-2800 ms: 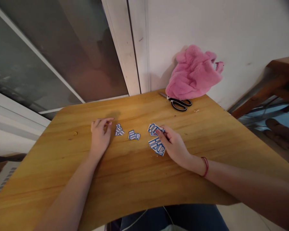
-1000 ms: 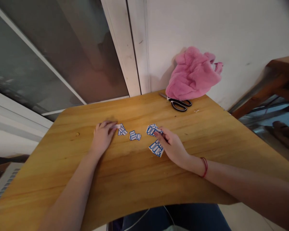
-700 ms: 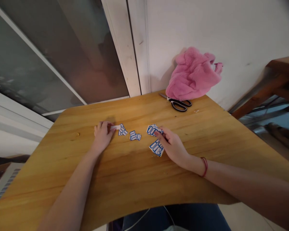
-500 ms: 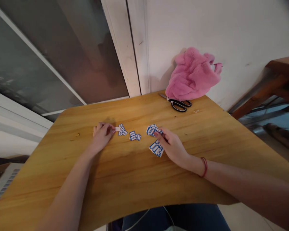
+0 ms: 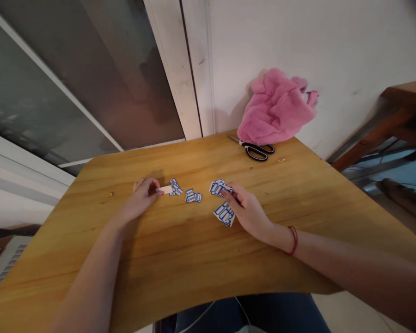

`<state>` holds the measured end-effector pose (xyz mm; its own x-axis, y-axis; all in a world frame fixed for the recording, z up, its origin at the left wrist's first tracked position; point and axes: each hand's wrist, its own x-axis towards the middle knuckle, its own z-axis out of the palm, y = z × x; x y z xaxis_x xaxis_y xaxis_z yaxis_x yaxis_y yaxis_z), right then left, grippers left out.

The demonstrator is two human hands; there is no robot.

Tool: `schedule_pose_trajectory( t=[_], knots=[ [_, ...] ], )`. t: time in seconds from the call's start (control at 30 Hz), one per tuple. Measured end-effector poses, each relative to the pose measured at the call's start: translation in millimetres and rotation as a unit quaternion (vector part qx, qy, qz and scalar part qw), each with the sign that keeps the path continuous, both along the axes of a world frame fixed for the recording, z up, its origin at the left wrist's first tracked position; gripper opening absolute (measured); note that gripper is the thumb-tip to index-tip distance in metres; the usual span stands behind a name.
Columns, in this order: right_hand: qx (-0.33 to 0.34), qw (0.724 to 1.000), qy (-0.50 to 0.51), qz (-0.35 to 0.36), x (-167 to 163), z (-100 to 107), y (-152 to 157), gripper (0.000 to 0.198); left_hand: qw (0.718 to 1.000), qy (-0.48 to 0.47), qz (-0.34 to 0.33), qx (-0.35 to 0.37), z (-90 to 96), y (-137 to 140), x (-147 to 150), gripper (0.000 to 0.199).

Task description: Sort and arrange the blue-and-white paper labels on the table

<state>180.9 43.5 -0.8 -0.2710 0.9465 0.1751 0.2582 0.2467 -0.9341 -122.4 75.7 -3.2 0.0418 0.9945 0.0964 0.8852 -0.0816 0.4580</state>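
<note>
My left hand [image 5: 144, 194] pinches a small blank white paper slip [image 5: 165, 190] at the left of the group of pieces. Just right of it lies a small pile of blue-and-white paper labels [image 5: 175, 187], and beside that sits another little pile of labels [image 5: 193, 196]. My right hand [image 5: 244, 206] has thumb and forefinger closed on a blue-edged label [image 5: 226, 189]. More labels [image 5: 216, 186] lie at its fingertips, and a further pile [image 5: 224, 215] rests below them, partly covered by the hand.
A wooden table [image 5: 180, 259] carries everything. Black-handled scissors [image 5: 256, 151] lie at the back, touching a pink fluffy cloth [image 5: 277, 111] against the wall. A tiny yellow object [image 5: 111, 194] is on the left, and white scraps [image 5: 281, 160] are near the scissors.
My left hand has drawn back a little to the left, and more of the white slip shows between its fingers. My right hand has stayed nearly still.
</note>
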Motion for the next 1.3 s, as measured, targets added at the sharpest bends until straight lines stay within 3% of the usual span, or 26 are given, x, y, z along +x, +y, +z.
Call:
schedule_pose_trajectory(
  t=[0.13,0.23,0.4,0.57,0.67,0.73,0.83,0.9,1.0,1.1,1.3],
  knots=[
    [-0.002,1.000,-0.005,0.005,0,0,0,0.025,0.995,-0.104,0.001,-0.004,5.9,-2,10,0.017],
    [0.000,1.000,0.000,0.006,0,-1,0,0.024,0.992,-0.120,0.020,0.030,9.9,-6,18,0.017],
    [0.004,1.000,0.009,0.010,0,-3,0,0.024,0.989,-0.042,0.027,0.138,6.2,-6,23,0.017],
    [0.007,1.000,0.007,0.010,0,-3,1,0.024,0.983,0.067,-0.094,0.141,-0.9,-1,16,0.017],
    [0.004,1.000,0.010,0.013,-1,-2,1,0.024,0.979,0.065,-0.096,0.167,3.1,-4,21,0.021],
    [0.002,1.000,0.015,0.009,-1,-2,0,0.023,0.981,0.016,-0.077,0.177,8.4,-11,34,0.020],
    [0.004,1.000,0.021,-0.007,-2,-1,0,0.022,0.982,-0.147,-0.052,0.108,15.5,-28,70,0.021],
    [0.011,1.000,0.018,-0.014,-2,-1,-1,0.021,0.957,-0.281,-0.072,0.020,17.4,-41,99,0.024],
    [0.036,0.999,0.001,-0.020,-2,-1,-3,0.020,0.905,-0.404,-0.097,-0.091,15.2,-57,133,0.023],
    [0.052,0.998,-0.018,-0.013,-2,-1,-6,0.017,0.879,-0.454,-0.071,-0.131,10.4,-64,146,0.022],
    [0.061,0.998,-0.018,0.007,-1,0,-9,0.016,0.871,-0.469,-0.048,-0.136,11.9,-63,143,0.020]
  ],
)
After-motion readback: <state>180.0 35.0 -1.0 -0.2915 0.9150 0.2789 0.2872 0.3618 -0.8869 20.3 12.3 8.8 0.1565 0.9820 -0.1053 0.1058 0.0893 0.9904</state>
